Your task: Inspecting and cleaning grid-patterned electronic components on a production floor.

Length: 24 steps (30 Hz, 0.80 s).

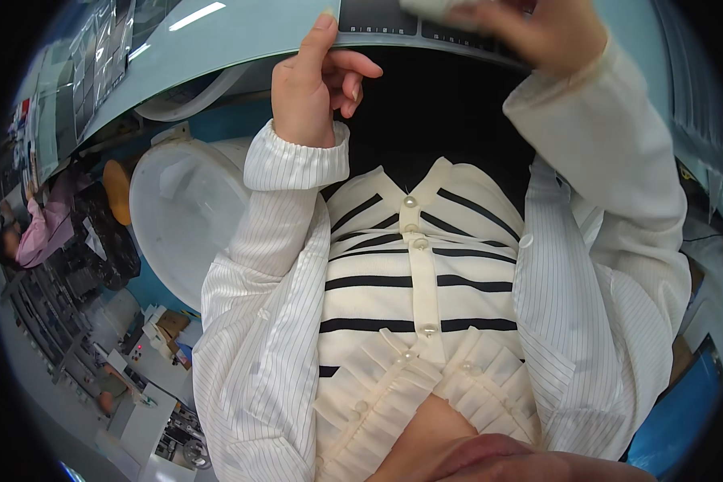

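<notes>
At the table's near edge is my left hand (312,92). Its thumb points up and touches or nearly touches the left edge of a dark flat sheet (377,18), while its other fingers are loosely bent and apart below the edge, with nothing between them. My right hand (550,34) is over the right part of the dark sheets, blurred and cut off by the top of the view. A whitish, soft-looking piece, perhaps a cloth (438,10), is in its fingers. Small light marks run along the sheets' near edge.
The pale glossy tabletop (241,44) carries clear-wrapped packs (104,56) at the far left. Stacked clear sheets (699,104) are at the right. Below the table's left side stands a large white tub (185,209). Another person in a pink sleeve (44,233) is farther left.
</notes>
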Each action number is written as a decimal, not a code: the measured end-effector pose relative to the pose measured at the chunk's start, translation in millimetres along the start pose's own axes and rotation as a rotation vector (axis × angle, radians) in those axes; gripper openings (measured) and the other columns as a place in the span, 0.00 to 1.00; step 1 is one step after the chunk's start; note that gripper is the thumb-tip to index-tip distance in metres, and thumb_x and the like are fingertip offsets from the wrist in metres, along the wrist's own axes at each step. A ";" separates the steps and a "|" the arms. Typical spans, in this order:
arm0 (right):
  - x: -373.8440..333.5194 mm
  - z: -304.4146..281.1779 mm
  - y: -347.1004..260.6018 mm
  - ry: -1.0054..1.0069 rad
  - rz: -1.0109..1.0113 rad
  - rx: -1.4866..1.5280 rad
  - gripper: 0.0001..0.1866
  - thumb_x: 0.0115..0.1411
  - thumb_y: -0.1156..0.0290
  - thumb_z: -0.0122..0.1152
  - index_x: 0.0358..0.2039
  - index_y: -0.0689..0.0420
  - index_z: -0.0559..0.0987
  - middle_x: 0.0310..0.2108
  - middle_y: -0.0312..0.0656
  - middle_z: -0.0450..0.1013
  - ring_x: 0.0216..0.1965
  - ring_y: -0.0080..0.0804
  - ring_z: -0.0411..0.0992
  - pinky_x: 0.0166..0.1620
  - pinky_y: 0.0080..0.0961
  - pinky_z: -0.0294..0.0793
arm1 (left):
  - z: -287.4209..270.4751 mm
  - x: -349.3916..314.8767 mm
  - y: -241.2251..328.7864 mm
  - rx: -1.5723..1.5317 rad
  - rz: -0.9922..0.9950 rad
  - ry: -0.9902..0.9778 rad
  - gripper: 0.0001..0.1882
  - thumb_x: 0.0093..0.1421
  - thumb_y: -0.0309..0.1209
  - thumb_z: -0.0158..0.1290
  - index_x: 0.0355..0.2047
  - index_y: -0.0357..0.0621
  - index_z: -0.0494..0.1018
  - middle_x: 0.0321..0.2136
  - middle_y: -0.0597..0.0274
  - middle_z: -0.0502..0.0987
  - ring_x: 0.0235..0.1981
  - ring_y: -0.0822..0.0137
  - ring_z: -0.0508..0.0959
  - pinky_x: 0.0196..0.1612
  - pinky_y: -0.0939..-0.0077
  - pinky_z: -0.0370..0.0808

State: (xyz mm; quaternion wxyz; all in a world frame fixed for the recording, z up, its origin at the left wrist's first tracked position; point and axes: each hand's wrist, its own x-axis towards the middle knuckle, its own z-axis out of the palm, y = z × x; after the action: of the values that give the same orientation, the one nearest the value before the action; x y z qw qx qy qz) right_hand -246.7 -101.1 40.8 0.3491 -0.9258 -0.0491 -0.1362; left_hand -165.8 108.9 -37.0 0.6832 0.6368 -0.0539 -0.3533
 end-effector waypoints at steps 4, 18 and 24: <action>3.3 -28.4 69.3 0.423 0.115 -0.434 0.08 0.45 0.76 0.65 0.26 0.64 0.77 0.23 0.44 0.70 0.18 0.29 0.67 0.23 0.23 0.65 | 7.0 9.3 0.7 0.001 -0.002 -0.082 0.30 0.61 0.49 0.43 0.12 0.38 0.74 0.06 0.63 0.66 0.07 0.72 0.61 0.12 0.82 0.57; 19.5 41.1 8.3 0.221 -0.293 -0.031 0.09 0.45 0.74 0.63 0.28 0.61 0.75 0.29 0.47 0.70 0.30 0.47 0.72 0.33 0.33 0.71 | 3.4 9.6 0.0 -0.158 -0.051 -0.163 0.36 0.64 0.50 0.32 0.17 0.31 0.76 0.07 0.62 0.65 0.09 0.71 0.62 0.15 0.81 0.59; 37.4 15.9 30.6 0.319 0.110 -0.201 0.08 0.46 0.72 0.63 0.24 0.63 0.77 0.26 0.47 0.70 0.27 0.44 0.72 0.30 0.30 0.70 | -3.3 7.4 0.0 -0.147 -0.034 -0.230 0.38 0.65 0.51 0.29 0.18 0.32 0.76 0.07 0.62 0.65 0.10 0.71 0.62 0.15 0.80 0.59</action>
State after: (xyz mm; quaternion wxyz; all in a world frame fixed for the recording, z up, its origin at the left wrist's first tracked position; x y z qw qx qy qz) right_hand -201.7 -113.7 20.8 0.2651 -0.9239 0.0712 -0.2664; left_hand -158.5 107.5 -40.3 0.7112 0.5413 -0.0950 -0.4384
